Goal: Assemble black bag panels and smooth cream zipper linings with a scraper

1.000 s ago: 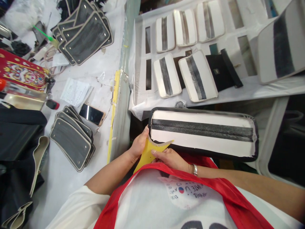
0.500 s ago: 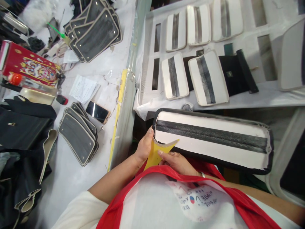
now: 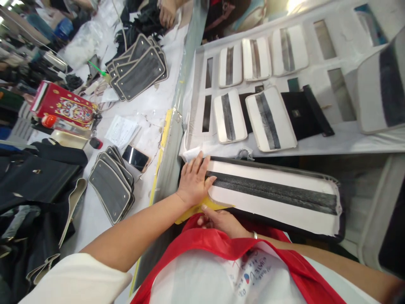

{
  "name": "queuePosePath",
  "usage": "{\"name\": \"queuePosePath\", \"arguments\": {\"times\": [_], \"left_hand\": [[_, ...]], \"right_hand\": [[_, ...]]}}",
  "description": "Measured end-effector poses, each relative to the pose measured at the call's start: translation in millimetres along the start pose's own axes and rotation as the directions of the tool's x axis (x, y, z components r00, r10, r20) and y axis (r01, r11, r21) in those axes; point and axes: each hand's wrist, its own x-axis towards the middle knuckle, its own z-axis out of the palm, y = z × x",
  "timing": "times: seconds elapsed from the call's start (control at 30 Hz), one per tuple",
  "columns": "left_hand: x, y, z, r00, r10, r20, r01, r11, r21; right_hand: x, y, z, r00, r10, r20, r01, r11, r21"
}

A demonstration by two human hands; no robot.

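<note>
A long white panel [image 3: 272, 207] with a dark central strip and black edging lies across in front of my body. My left hand [image 3: 193, 180] rests flat on its left end, fingers spread. Below the panel's left part, my right hand [image 3: 226, 221] pinches a yellow pointed piece [image 3: 217, 205] between thumb and fingers. Part of the yellow piece passes under my left hand and wrist, and its tip reaches the panel's lower edge.
Smaller white panels [image 3: 268, 120] lie on the covered surface beyond. Dark plates [image 3: 110, 185], a phone [image 3: 136, 158], a red box [image 3: 65, 103] and black bags [image 3: 41, 173] cover the left table. A person's hand [image 3: 167, 13] shows at the top.
My left hand has gone from gripping the panel's left edge to lying flat on it. The yellow piece is tilted flatter. The view has shifted, and another person's hand now shows at the top.
</note>
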Motion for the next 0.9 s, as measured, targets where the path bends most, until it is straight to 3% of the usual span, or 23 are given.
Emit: {"name": "queuePosePath", "arguments": {"times": [0.07,0.13,0.23,0.37,0.5,0.6,0.67,0.7,0.73,0.8,0.83,0.9], "left_hand": [[5.6,3.4,1.6,0.986,0.158,0.054,-0.166,0.962,0.218],[11.1,5.5,4.5,0.948,0.285,0.140,-0.318,0.866,0.385],[18.3,7.8,9.7,0.888,0.398,0.232,-0.459,0.715,0.528],[20.7,16.1,17.8,0.856,0.465,0.223,-0.503,0.652,0.567],[15.8,29.7,22.6,0.866,0.465,0.183,-0.489,0.715,0.500],[9.7,29.4,15.1,0.921,0.388,0.021,-0.376,0.878,0.295],[2.6,17.5,5.3,0.955,0.250,-0.163,-0.253,0.967,0.000],[-2.6,8.4,0.6,0.965,0.121,-0.232,-0.168,0.966,-0.194],[-8.8,-1.9,-3.0,0.966,-0.031,-0.256,-0.072,0.920,-0.384],[-23.4,-21.7,-5.0,0.940,-0.295,-0.171,0.114,0.744,-0.659],[-30.7,-29.2,-3.0,0.924,-0.369,-0.103,0.181,0.657,-0.732],[-42.4,-37.0,5.5,0.917,-0.398,-0.005,0.237,0.555,-0.797]], "right_hand": [[1.7,1.3,2.1,0.999,0.041,-0.004,-0.040,0.993,0.112],[2.6,2.6,2.1,0.997,0.075,0.002,-0.074,0.982,0.176],[0.7,2.9,0.5,0.997,0.076,-0.003,-0.074,0.976,0.206],[-8.7,-0.9,3.2,0.997,0.039,-0.070,-0.020,0.967,0.255],[-27.7,-4.2,10.9,0.989,-0.021,-0.146,0.055,0.970,0.237],[-50.6,-1.1,8.8,0.977,-0.063,-0.204,0.100,0.980,0.175],[-69.6,2.7,1.4,0.958,-0.129,-0.256,0.162,0.980,0.114],[-79.5,4.0,-3.2,0.937,-0.197,-0.287,0.229,0.970,0.083],[-89.3,4.2,-7.8,0.904,-0.283,-0.321,0.317,0.947,0.056],[-106.2,-0.5,-14.7,0.802,-0.449,-0.395,0.497,0.867,0.023],[-112.2,-5.7,-16.5,0.752,-0.506,-0.423,0.567,0.824,0.022],[-116.7,-21.3,-16.2,0.696,-0.567,-0.441,0.646,0.763,0.037]]}}
